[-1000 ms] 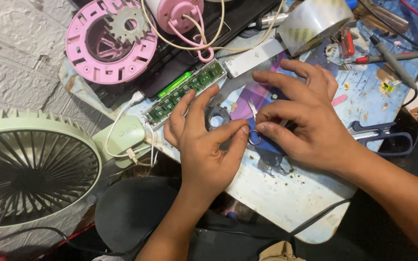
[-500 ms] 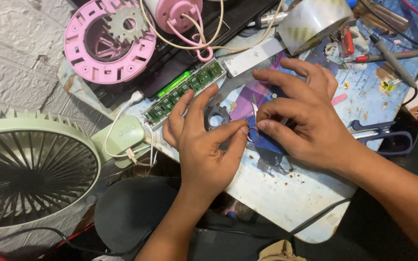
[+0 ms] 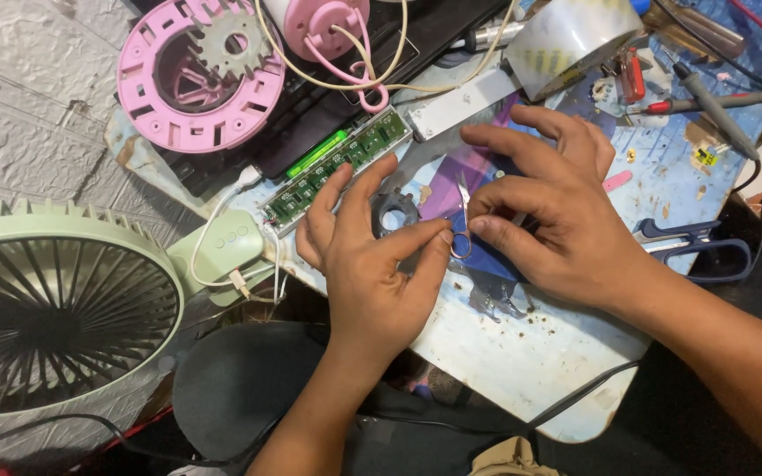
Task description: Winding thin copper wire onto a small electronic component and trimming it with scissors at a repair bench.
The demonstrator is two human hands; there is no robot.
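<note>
Two bare hands are working palm-down over the cluttered tabletop (image 3: pixel 540 370), the left hand (image 3: pixel 372 264) and right hand (image 3: pixel 566 220) pinching one small metal wire loop (image 3: pixel 462 242) between fingertips beside one dark round ring-shaped part (image 3: pixel 393 211), with one green circuit board (image 3: pixel 337 163) just beyond.

Small grey ring-shaped part (image 3: pixel 393 214) lies flat beside tiny scissors (image 3: pixel 462 225).

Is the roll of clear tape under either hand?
No, the tape roll lies at the top of the board, apart from both hands.
</note>
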